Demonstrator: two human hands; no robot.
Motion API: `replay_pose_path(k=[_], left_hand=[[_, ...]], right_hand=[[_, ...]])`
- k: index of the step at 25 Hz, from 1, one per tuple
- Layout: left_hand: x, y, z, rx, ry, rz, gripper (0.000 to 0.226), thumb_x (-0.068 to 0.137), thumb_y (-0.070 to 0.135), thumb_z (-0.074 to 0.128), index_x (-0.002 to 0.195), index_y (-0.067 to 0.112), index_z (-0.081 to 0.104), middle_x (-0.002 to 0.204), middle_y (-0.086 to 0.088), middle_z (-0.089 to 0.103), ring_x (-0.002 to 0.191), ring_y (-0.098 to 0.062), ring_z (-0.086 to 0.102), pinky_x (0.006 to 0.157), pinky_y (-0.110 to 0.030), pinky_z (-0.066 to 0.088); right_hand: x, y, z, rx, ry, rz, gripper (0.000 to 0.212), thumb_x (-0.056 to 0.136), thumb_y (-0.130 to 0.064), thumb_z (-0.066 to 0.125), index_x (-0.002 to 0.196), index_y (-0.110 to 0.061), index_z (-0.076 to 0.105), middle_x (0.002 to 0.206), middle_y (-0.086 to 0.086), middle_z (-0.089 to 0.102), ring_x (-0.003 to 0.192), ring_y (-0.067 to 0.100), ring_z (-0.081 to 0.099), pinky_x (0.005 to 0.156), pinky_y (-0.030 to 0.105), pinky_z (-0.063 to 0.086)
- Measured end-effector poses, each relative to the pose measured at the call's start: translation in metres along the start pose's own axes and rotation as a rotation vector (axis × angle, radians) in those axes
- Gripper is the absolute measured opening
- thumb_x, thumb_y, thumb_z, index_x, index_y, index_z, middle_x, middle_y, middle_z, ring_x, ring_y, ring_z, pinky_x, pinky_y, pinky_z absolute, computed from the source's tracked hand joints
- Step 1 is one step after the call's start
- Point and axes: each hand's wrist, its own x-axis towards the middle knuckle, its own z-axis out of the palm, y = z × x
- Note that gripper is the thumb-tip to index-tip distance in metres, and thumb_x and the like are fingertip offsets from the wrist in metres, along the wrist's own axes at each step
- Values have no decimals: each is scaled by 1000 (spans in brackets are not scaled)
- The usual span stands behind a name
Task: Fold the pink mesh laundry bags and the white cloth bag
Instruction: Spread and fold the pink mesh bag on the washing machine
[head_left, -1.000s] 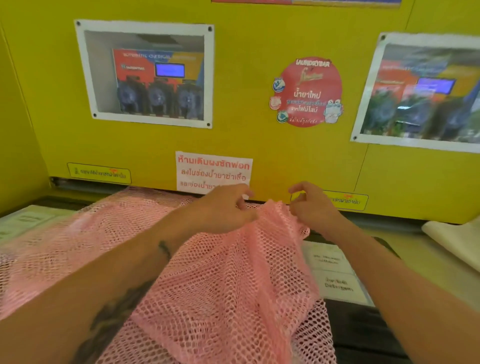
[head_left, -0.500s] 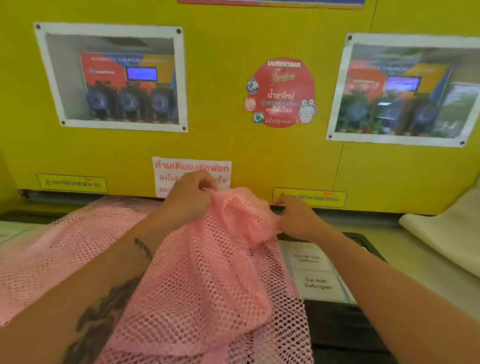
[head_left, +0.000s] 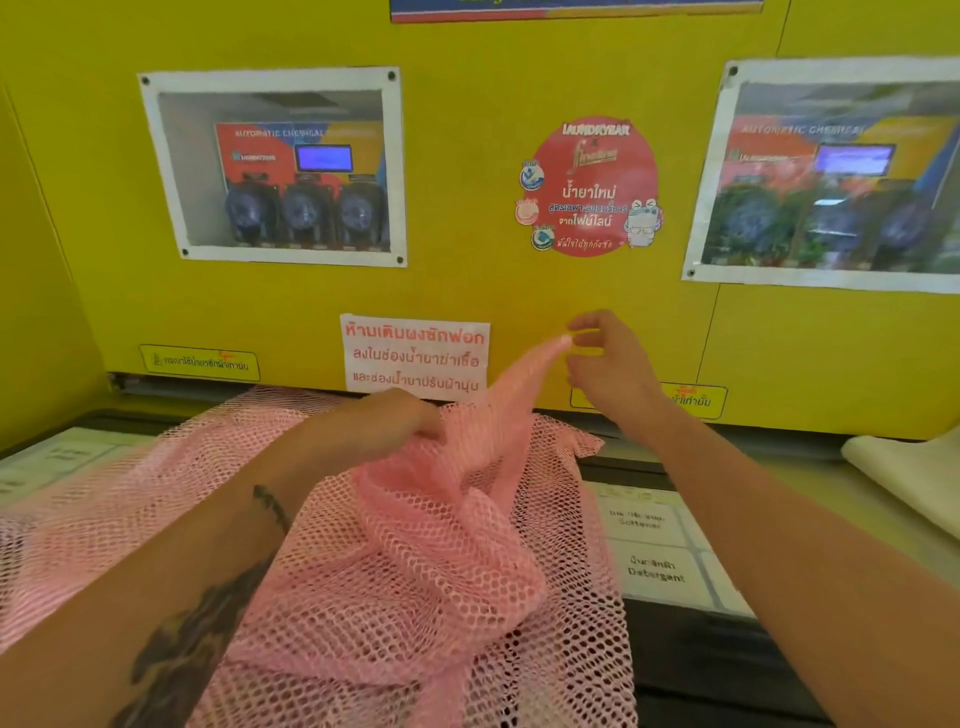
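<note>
Right hand (head_left: 608, 364) grip pinches a corner of the pink mesh laundry bag (head_left: 447, 561), lifted up in front of the yellow panel (head_left: 467, 291). Left hand (head_left: 379, 426) grip closed on a bunched fold of the same bag, lower and left of the right grip. Mesh stretched taut between both grips; rest heaped on the tabletop (head_left: 810, 478) below them. White cloth bag (head_left: 904, 478) lies far right of the right grip, well apart. Bare tabletop between it and the mesh edge.
</note>
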Motion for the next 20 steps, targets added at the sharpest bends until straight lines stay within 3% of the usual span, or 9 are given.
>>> replay_pose_path(k=[3, 6, 8, 10, 13, 15, 18, 19, 20], left_hand=[[-9, 7, 8, -58, -237, 71, 21, 84, 19, 57, 89, 21, 78, 97, 10, 73, 86, -6, 62, 79, -26, 45], [-9, 18, 20, -45, -309, 155, 33, 91, 2, 50, 102, 23, 72, 105, 14, 70, 84, 1, 62, 67, -14, 45], [-3, 21, 22, -53, -248, 211, 33, 92, -1, 49, 100, 23, 71, 111, 6, 70, 98, -5, 65, 76, -17, 49], [4, 23, 22, 26, -182, 249, 36, 92, -1, 49, 96, 28, 69, 112, 4, 69, 106, -11, 64, 91, -30, 52], [17, 25, 27, 243, -67, 286, 36, 90, 6, 53, 94, 40, 65, 119, 10, 62, 112, -11, 59, 95, -37, 52], [19, 29, 33, 311, -107, 255, 33, 89, 17, 54, 111, 40, 63, 129, 13, 55, 119, -12, 55, 96, -36, 50], [25, 28, 44, 620, -330, 146, 51, 91, 40, 48, 142, 37, 45, 152, 10, 41, 136, -18, 42, 110, -42, 38], [25, 26, 48, 698, -398, 110, 55, 92, 45, 45, 146, 35, 41, 156, 7, 38, 138, -20, 39, 112, -43, 35], [25, 23, 52, 739, -421, 73, 59, 91, 49, 44, 148, 34, 38, 158, 4, 34, 140, -23, 37, 113, -44, 33]], right_hand=[[-7, 18, -1, -213, -197, 123, 34, 87, -5, 59, 117, -19, 54, 95, 7, 61, 75, 24, 60, 65, 41, 49], [-15, 27, -11, -299, -209, 268, 18, 93, -11, 47, 106, -4, 56, 92, 19, 65, 74, 29, 64, 72, 47, 58], [-23, 24, -22, -370, -381, 359, 18, 95, -22, 51, 98, -5, 56, 82, 17, 60, 66, 27, 61, 63, 36, 56], [-35, 24, -25, -424, -513, 379, 25, 88, -16, 60, 110, -3, 58, 81, 13, 55, 60, 22, 53, 52, 29, 43], [-31, 29, -18, -331, -330, 255, 40, 81, 5, 55, 119, -9, 55, 85, 9, 57, 61, 19, 51, 49, 28, 36], [-21, 22, -10, -107, -183, 189, 37, 84, 7, 55, 116, -11, 58, 82, 9, 56, 62, 20, 51, 52, 29, 38], [-15, 16, 1, 367, -250, 335, 34, 89, 8, 54, 115, -12, 60, 88, 14, 60, 73, 24, 55, 61, 35, 46], [-15, 22, 6, 342, -288, 356, 31, 89, 7, 55, 112, -13, 62, 95, 13, 63, 81, 26, 59, 66, 36, 51], [-13, 32, 11, 136, -311, 300, 26, 89, 3, 56, 106, -15, 64, 101, 11, 66, 87, 26, 62, 71, 37, 54]])
